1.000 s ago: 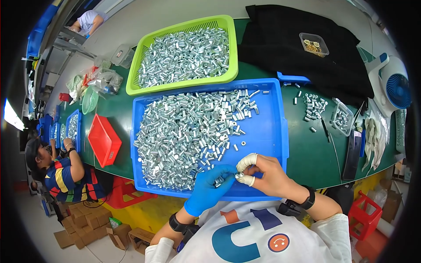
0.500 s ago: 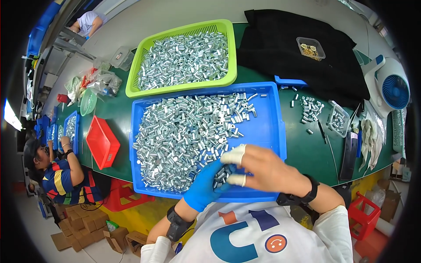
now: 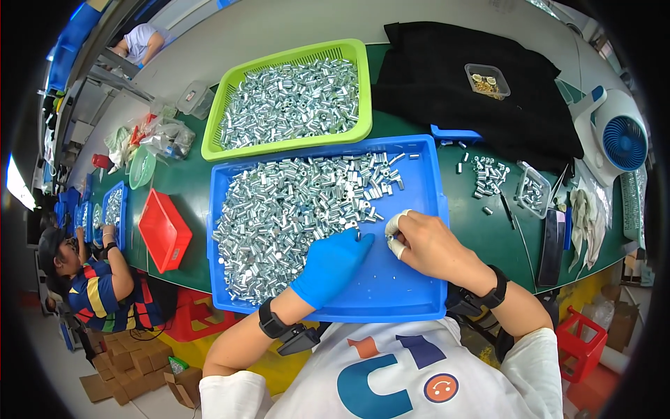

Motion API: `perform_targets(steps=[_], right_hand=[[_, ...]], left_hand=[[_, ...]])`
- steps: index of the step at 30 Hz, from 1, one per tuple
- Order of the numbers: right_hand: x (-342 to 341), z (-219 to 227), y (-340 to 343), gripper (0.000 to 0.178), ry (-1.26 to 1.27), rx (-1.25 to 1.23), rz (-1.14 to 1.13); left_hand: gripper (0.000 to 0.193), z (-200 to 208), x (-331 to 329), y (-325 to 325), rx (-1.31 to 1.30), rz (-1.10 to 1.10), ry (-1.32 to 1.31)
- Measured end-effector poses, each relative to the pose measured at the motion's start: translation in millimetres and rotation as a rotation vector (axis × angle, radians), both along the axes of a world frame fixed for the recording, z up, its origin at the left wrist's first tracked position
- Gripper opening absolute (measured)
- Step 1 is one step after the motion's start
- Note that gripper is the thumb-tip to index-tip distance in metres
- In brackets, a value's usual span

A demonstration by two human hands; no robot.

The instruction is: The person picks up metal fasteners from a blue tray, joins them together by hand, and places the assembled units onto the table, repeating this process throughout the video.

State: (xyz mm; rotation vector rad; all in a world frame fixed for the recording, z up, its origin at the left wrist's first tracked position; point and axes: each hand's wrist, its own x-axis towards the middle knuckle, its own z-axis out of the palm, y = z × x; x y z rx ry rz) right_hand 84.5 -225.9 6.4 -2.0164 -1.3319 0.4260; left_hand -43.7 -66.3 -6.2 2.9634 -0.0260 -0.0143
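Note:
A blue tray (image 3: 412,285) in front of me holds a heap of small silver metal sleeves (image 3: 279,223), piled over its left and middle. Over the heap's right edge, my left hand (image 3: 335,264), in a blue glove, is closed; the end of a sleeve shows at its fingertips. My right hand (image 3: 436,246), with white covers on thumb and finger, is pinched above the bare right part of the tray. A small greyish bit shows between those fingertips, too small to make out. The two hands are apart, fingertips facing.
Behind the tray stands a green basket (image 3: 366,105) of similar sleeves. Left is a red bin (image 3: 164,234); right are loose sleeves (image 3: 488,174), a clear box (image 3: 534,192) and a fan (image 3: 614,133). A black cloth (image 3: 433,91) lies far right. A co-worker (image 3: 98,279) sits left.
My hands have parted after being together over the tray's near edge. The left has turned palm down and moved slightly up; the right has drawn right and closed into a pinch.

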Motion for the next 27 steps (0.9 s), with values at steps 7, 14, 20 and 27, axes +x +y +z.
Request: perform_targets(steps=[7, 14, 20, 27], right_hand=[[-25, 14, -17, 0.02, 0.516, 0.212, -0.032], [-39, 19, -25, 0.02, 0.828, 0.092, -0.041], [-42, 8, -26, 0.021, 1.075, 0.067, -0.043], [-38, 22, -10, 0.024, 0.542, 0.152, 0.049]], left_hand=[[0.016, 26, -20, -20, -1.325, 0.472, 0.081], [0.017, 26, -44, -31, -1.409, 0.473, 0.056], [0.017, 28, -44, -31, -1.389, 0.418, 0.019], [0.033, 16, -48, -14, -2.248, 0.777, 0.358]])
